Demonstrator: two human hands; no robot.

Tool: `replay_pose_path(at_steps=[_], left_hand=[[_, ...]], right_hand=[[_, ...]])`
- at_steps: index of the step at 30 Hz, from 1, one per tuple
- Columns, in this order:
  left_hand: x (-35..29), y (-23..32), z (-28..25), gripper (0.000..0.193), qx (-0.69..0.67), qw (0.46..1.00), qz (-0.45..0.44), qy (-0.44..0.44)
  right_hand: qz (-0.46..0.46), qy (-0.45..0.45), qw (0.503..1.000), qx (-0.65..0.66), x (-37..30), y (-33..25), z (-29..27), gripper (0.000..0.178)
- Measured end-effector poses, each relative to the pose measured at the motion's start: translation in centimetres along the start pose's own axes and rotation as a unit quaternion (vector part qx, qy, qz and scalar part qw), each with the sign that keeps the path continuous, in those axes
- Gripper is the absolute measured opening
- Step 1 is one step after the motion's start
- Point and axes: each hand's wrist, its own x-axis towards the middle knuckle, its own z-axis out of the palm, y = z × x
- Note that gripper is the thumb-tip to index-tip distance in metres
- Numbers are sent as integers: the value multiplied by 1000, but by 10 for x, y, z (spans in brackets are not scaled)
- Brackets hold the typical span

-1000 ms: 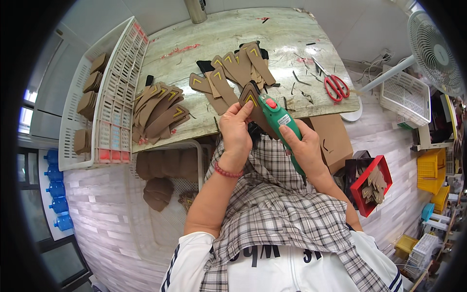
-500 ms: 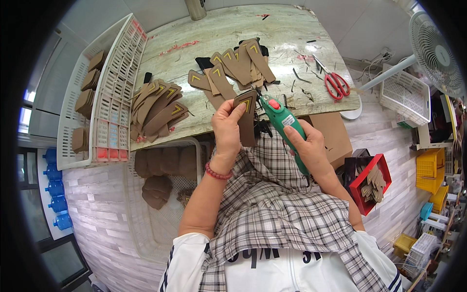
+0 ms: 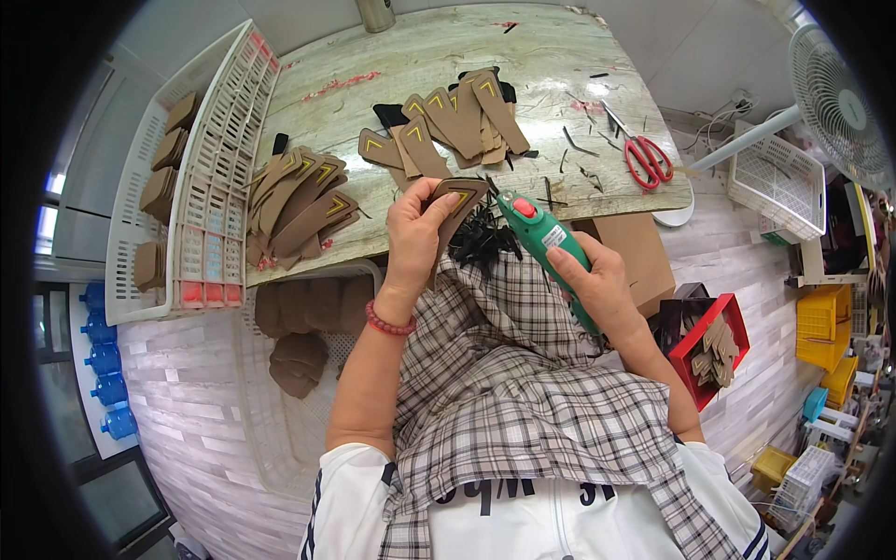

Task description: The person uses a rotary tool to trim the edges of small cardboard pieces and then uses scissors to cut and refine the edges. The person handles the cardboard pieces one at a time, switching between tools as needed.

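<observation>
Left hand (image 3: 413, 229) pinches 1 brown piece (image 3: 452, 220); right hand (image 3: 599, 285) wraps 1 green tool (image 3: 543, 235). Table (image 3: 411, 54): 1 pair of red-handled scissors (image 3: 644, 159), 2 brown-piece piles (image 3: 299, 198).

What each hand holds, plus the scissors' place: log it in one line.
left hand: brown chevron-marked piece | right hand: green power tool | red-handled scissors: on table, right side

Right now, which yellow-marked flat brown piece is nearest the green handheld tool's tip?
The flat brown piece pinched in the left hand, its marked end beside the green tool; those on the pale wooden table lie farther off.
</observation>
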Motion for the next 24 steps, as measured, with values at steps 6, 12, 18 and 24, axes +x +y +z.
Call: replay_pose_path(at_steps=[6, 12, 18, 24], left_hand=[[3, 10, -12, 7, 42, 999, -4, -29], [6, 19, -26, 8, 88, 993, -8, -83], [9, 26, -33, 12, 166, 978, -12, -125], [6, 42, -22, 9, 206, 965, -46, -155]], right_hand=[[-15, -29, 999, -23, 1, 6, -3, 30], [-8, -51, 998, -41, 0, 8, -6, 32], [-22, -65, 996, -54, 0, 8, -6, 34], [-27, -72, 993, -87, 1, 5, -7, 35]])
